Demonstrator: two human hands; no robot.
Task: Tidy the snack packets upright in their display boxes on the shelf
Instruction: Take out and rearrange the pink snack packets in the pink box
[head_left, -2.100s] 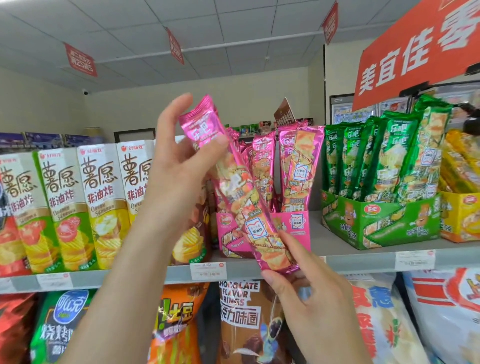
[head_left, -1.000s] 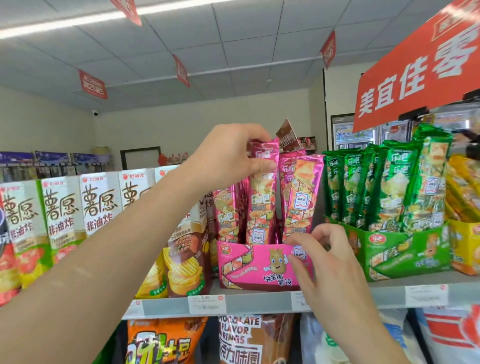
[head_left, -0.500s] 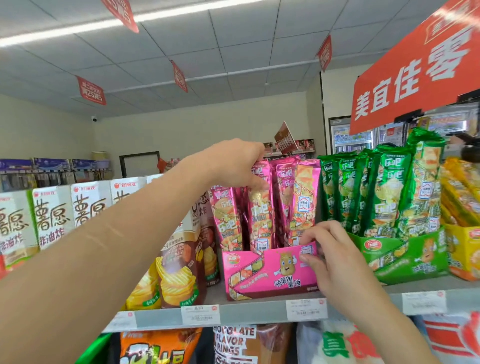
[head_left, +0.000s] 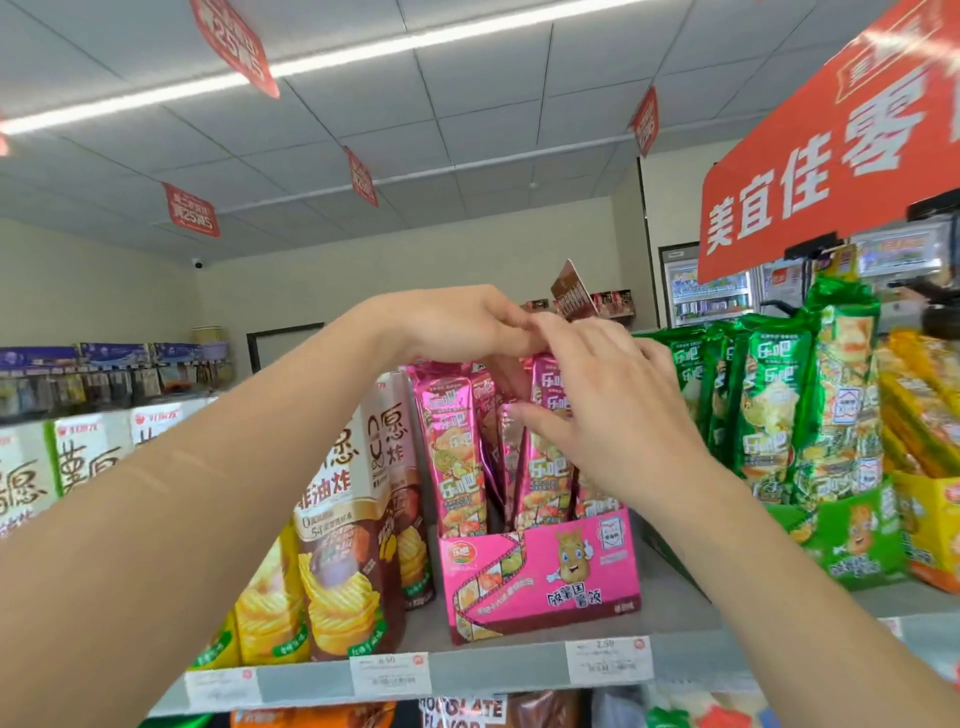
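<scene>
1. My left hand (head_left: 462, 327) curls over the tops of the pink packets (head_left: 453, 441) (whether it pinches one, I cannot tell).
2. My right hand (head_left: 608, 405), fingers spread straight, presses against them.
3. They stand in the pink display box (head_left: 519, 587) at the shelf (head_left: 493, 670) front edge.

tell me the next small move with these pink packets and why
Probably press the leaning middle packet upright against its neighbours. The left hand and right hand are both at the tops of the pink packets in the pink box, and that one tilts with a gap beside it.
</scene>
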